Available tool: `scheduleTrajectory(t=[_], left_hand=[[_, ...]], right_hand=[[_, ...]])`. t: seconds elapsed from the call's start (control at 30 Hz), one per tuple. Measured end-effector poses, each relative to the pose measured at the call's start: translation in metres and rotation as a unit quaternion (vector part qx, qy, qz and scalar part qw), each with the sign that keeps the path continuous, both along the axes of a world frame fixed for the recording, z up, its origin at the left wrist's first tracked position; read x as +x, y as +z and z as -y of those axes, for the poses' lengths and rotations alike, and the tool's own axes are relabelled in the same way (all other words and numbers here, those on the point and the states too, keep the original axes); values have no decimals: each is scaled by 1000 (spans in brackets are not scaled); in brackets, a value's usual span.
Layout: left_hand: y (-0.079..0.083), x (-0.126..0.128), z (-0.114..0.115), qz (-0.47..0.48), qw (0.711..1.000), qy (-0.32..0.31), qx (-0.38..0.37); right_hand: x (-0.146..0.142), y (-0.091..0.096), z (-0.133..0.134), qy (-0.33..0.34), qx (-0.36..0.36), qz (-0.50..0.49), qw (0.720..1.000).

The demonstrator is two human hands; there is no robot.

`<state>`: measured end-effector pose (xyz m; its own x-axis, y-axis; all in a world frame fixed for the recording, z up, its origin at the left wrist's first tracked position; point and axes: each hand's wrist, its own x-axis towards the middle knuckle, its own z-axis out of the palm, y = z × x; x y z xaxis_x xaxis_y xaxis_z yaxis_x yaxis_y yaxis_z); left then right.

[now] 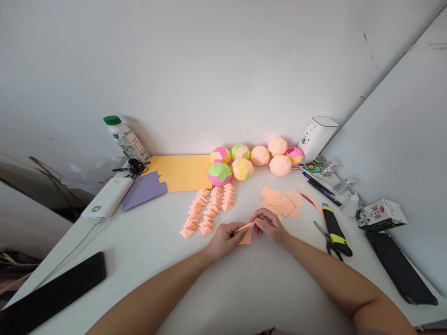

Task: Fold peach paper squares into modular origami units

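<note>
My left hand (pixel 225 238) and my right hand (pixel 268 224) meet at the middle of the white table (pixel 244 284), both pinching one small peach paper piece (pixel 246 234) that is partly folded. Just left of my hands lie rows of folded peach paper units (pixel 209 209). Behind my right hand sits a loose pile of flat peach paper squares (pixel 281 200). Several paper balls (pixel 240 163), peach and multicoloured, stand in a line near the wall.
A yellow sheet (pixel 181 171) and purple sheet (pixel 145 190) lie at the back left by a white power bank (pixel 106 197), keys and a bottle (pixel 125 137). Scissors (pixel 328 239), a black-yellow cutter (pixel 335 229), pens, a carton (pixel 380 215) and dark flat cases sit at the sides.
</note>
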<state>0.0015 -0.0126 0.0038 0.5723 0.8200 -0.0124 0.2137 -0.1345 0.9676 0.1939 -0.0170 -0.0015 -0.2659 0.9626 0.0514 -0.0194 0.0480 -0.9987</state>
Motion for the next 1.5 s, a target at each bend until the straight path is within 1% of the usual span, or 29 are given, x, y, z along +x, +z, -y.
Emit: scheduleTrajectory(t=[0.17,0.27,0.37,0.6,0.83,0.93,1.03,1.2,1.4,1.5], left_hand=[[-2,1,1,-4,1000,23,-7],[-7,1,0,-3,998,56,-31],[-10,1,-1,7,996,72,-55],[-11,1,-2,22,995,51,-84],[-16,0,-4,42,993,45,-105],[-16,0,-3,48,991,43,-117],[-13,1,-2,52,991,49,-112],[-10,2,0,57,992,75,-80],[-12,4,-1,39,992,95,-79],[-12,4,-1,45,988,119,-83]], right_hand=[[-2,-6,2,4,25,53,998],[-1,-9,1,-16,7,31,999],[0,-9,0,-15,-8,17,1000],[1,-8,0,24,-10,48,998],[2,-11,0,27,-21,43,998],[1,-11,0,28,-19,41,999],[1,-9,0,29,-10,44,999],[-1,-8,3,23,3,64,998],[-3,-8,4,38,11,77,996],[-3,-7,4,28,3,66,997]])
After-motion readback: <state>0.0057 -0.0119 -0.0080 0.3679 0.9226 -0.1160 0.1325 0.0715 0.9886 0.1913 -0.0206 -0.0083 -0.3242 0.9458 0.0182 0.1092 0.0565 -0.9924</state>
